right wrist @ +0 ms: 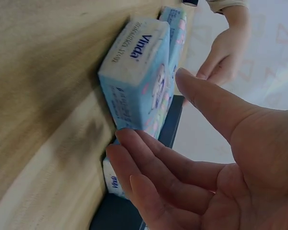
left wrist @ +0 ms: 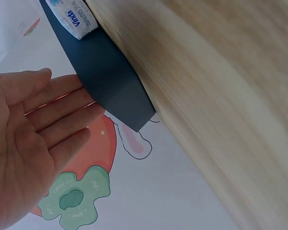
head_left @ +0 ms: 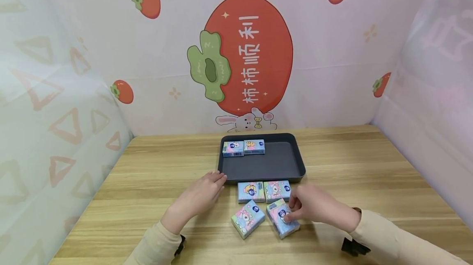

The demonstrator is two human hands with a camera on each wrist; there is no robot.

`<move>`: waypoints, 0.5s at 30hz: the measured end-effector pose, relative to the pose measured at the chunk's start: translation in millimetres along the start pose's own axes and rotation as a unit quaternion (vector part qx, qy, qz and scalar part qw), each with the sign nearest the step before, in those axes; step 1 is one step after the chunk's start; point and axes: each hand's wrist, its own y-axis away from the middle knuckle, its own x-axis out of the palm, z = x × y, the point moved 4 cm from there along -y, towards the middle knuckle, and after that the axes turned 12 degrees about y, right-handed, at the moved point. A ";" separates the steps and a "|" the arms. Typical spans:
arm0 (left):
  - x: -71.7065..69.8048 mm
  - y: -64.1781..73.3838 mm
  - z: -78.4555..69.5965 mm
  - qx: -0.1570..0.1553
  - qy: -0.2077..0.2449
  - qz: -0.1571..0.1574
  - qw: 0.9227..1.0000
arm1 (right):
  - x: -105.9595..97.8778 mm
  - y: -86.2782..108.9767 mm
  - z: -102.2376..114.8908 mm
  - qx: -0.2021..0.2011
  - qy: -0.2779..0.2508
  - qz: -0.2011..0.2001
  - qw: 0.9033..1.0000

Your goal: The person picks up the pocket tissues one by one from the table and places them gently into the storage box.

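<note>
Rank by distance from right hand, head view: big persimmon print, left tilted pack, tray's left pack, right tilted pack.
Nearest first:
1. Right tilted pack: right at the right hand, under its thumb side.
2. Left tilted pack: farther left on the table.
3. Tray's left pack: far-left corner inside.
4. Big persimmon print: backdrop, behind the tray.

At six o'clock from the dark grey tray (head_left: 281,160), blue-and-pink packs (head_left: 248,218) bear cartoon animals; at twelve, a whitish backdrop (head_left: 166,51) shows red, green-leaved fruit (head_left: 271,62).
</note>
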 end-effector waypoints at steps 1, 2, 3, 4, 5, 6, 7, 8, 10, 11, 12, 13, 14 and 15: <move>0.0 -0.1 0.0 0.000 0.001 -0.001 1.000 | 1.1 0.5 -0.3 0.001 0.002 0.003 1.000; -0.1 -0.2 0.0 0.000 0.001 -0.001 1.000 | 2.2 0.9 -0.4 0.001 0.004 0.004 1.000; -0.2 -0.3 -0.2 0.000 0.002 -0.002 1.000 | 3.5 1.0 -0.6 0.001 0.005 0.005 1.000; -0.4 -0.4 -0.3 -0.001 0.000 -0.002 1.000 | 4.9 1.0 -0.7 0.002 0.007 0.006 1.000; -0.5 -0.6 -0.3 -0.001 -0.001 -0.002 1.000 | 6.1 1.0 -0.8 0.003 0.005 0.008 1.000; -0.3 -0.7 -0.2 -0.001 -0.002 -0.003 1.000 | 7.5 0.8 -0.7 0.004 0.003 0.010 1.000; -0.2 -0.8 -0.1 -0.001 -0.004 -0.003 1.000 | 9.0 0.7 -0.6 0.006 0.001 0.013 1.000; -0.3 -0.9 -0.1 -0.001 -0.005 -0.003 1.000 | 10.3 0.8 -0.5 0.008 -0.001 0.017 1.000; 0.0 -0.8 -0.1 0.000 -0.008 -0.003 1.000 | 12.9 0.8 -0.4 0.014 -0.010 0.027 0.999; 0.3 -0.8 0.1 0.000 -0.008 -0.004 1.000 | 13.8 0.9 -0.3 0.016 -0.016 0.032 0.999; 0.6 -0.9 0.2 0.001 -0.008 -0.004 1.000 | 14.8 0.8 -0.4 0.017 -0.020 0.036 0.999; 0.6 -0.9 0.2 0.002 -0.008 -0.005 1.000 | 15.5 0.6 -0.5 0.016 -0.025 0.040 0.999; 0.6 -0.9 0.1 0.002 -0.008 -0.005 1.000 | 15.9 0.3 -0.5 0.013 -0.029 0.043 0.999; 0.7 -0.9 0.2 0.003 -0.008 -0.006 1.000 | 16.4 -0.6 -0.3 0.009 -0.036 0.048 0.998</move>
